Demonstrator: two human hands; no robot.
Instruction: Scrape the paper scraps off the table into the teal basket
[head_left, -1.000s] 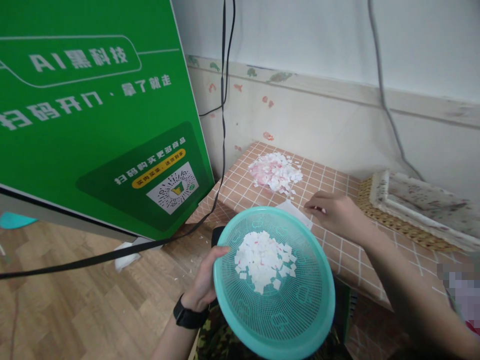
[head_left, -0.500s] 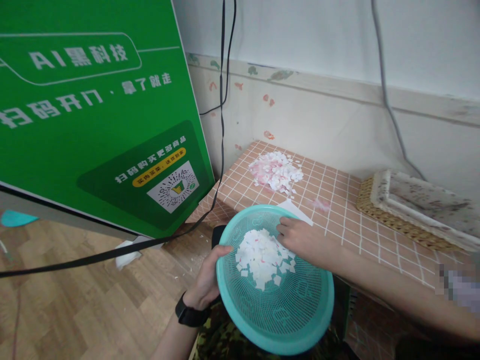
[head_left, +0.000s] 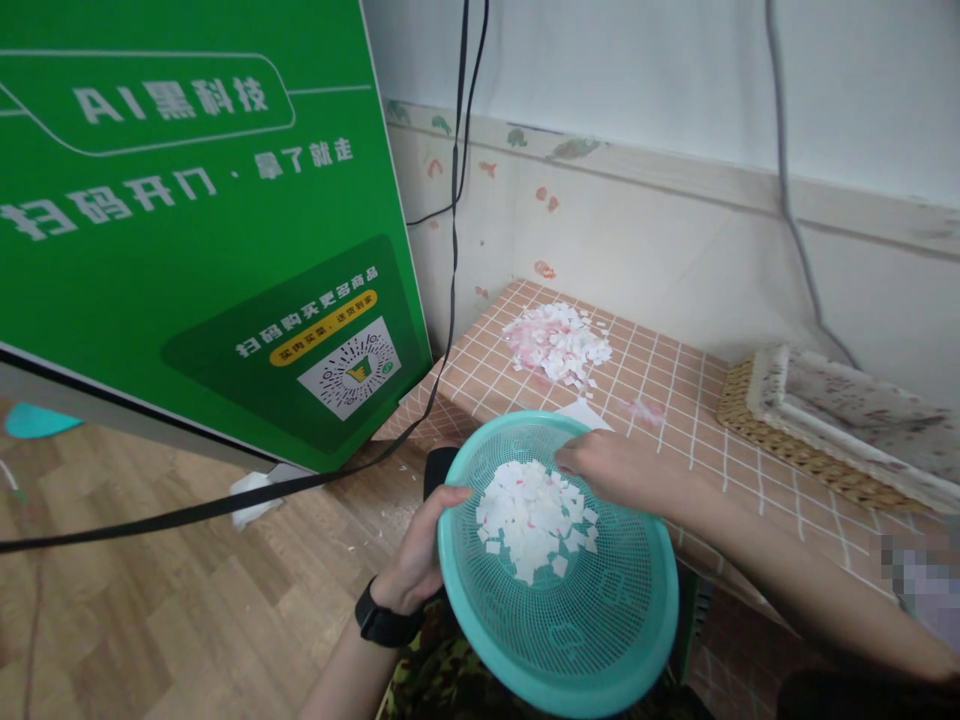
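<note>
In the head view, the left hand (head_left: 418, 550) gripped the rim of a turquoise, round, plastic mesh basket (head_left: 634, 600), its thumb laid over the left edge and its fingers out of sight beneath. A black band (head_left: 384, 618) circled that wrist. The mesh basket was tilted towards the camera above a pair of camouflage-patterned trousers (head_left: 442, 670), and a heap of small, white, square-cut paper pieces (head_left: 532, 515), a few of them marked with pink, lay inside it.

The right hand (head_left: 611, 468) was over the far right part of the mesh basket, just beside the heap, its fingers curled inwards; the back of the hand hid their tips, so whether they pinched anything could not be told.

Beyond stood a table (head_left: 675, 385) with a brown cover checked by white lines. A second, loose pile of white and pink paper scraps (head_left: 559, 345) lay near its far left corner, and a flat white sheet (head_left: 583, 412) showed partly behind the mesh basket's rim. To the right was a tan woven basket (head_left: 780, 435) with a pale patterned cloth lining. On the left rose a large green panel (head_left: 187, 300) with white lettering and a printed code.
</note>
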